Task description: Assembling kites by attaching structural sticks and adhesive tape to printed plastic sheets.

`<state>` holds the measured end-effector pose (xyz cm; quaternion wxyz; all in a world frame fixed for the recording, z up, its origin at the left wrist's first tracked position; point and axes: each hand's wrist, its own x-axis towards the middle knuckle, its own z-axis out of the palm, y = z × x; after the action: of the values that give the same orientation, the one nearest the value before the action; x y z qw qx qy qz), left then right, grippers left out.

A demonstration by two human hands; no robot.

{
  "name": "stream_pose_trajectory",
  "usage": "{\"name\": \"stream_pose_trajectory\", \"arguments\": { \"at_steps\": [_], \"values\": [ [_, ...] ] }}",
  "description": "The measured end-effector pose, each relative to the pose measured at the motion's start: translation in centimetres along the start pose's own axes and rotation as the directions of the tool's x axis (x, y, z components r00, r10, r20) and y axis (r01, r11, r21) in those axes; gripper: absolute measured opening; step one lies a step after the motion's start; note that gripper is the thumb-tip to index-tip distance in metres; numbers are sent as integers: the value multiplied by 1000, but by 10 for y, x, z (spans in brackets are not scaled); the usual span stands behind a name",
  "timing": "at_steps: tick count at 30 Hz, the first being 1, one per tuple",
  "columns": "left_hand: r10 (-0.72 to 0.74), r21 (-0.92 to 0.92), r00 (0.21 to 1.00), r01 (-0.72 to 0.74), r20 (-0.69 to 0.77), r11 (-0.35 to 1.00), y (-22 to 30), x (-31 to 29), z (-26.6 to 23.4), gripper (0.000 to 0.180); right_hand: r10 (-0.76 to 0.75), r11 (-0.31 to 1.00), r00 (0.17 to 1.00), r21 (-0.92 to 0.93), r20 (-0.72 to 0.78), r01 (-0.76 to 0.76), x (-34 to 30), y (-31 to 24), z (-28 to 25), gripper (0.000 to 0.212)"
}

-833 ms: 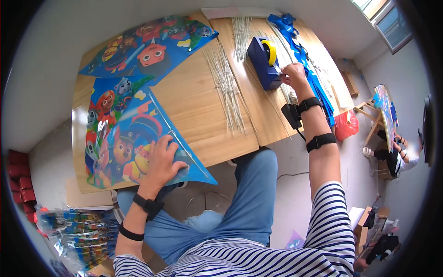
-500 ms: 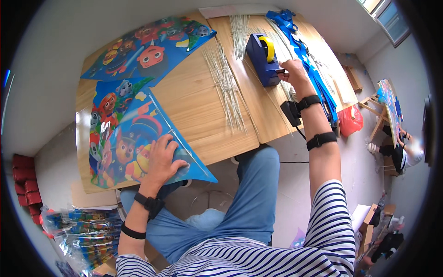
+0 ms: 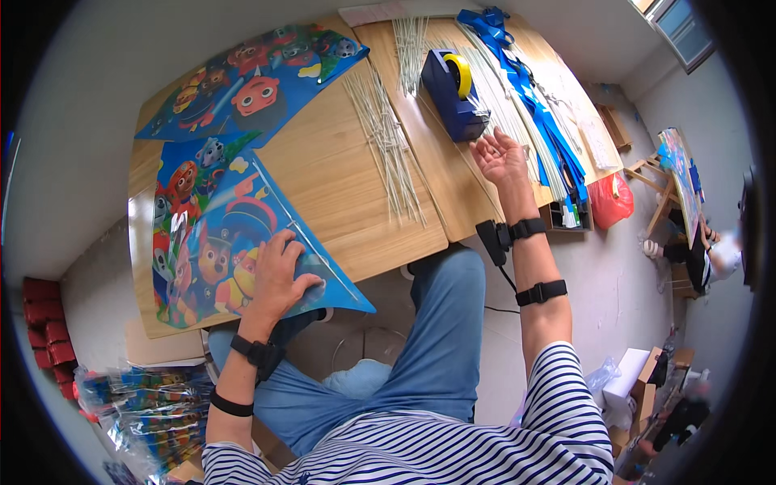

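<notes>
Resting our left hand (image 3: 279, 276) palm down, we lay spread fingers over the printed sheet (image 3: 214, 260) at the table's (image 3: 339, 186) near left corner. That hand grasps nothing; its fingertips lie just beside a thin white rod (image 3: 323, 260) that runs along the sheet's right edge. One pointed corner of the sheet juts past the table's near edge.

Our right hand (image 3: 503, 162) is palm up with half-curled fingers, just beside the near end of the blue tape dispenser (image 3: 453, 97), toward the near edge of the table's right half. We cannot tell whether a bit of tape sits between those fingertips. A yellow tape roll (image 3: 462, 77) stands in the dispenser.

Judging by its gloss and smooth folds, we would expect the sheet to be light, limp and rather slippery, easy to crease and quick to slide. We would hold it flat with a broad palm close to the rod, or pinch it at a corner. The rod looks light and springy, and we would take it near its middle.

Toward the far left corner lies a second printed sheet (image 3: 252, 90); loose rods (image 3: 390, 158) lie mid-table, and blue straps (image 3: 525, 93) stretch along the right edge.
</notes>
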<state>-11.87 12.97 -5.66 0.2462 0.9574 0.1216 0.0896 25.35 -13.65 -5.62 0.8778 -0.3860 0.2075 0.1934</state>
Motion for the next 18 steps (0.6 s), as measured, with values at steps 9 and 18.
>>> {"name": "stream_pose_trajectory", "arguments": {
  "at_steps": [9, 18],
  "values": [
    [61, -14, 993, -63, -97, 998, -3, -13, -4, 40, -222, 852, 975, -481, 26, 207, 37, 13, -1, 5],
    [-19, -95, 987, 4, -159, 995, -20, -22, -21, 27, 106, 305, 826, -808, 554, 503, -56, 86, 85, 10]
  ]
}}
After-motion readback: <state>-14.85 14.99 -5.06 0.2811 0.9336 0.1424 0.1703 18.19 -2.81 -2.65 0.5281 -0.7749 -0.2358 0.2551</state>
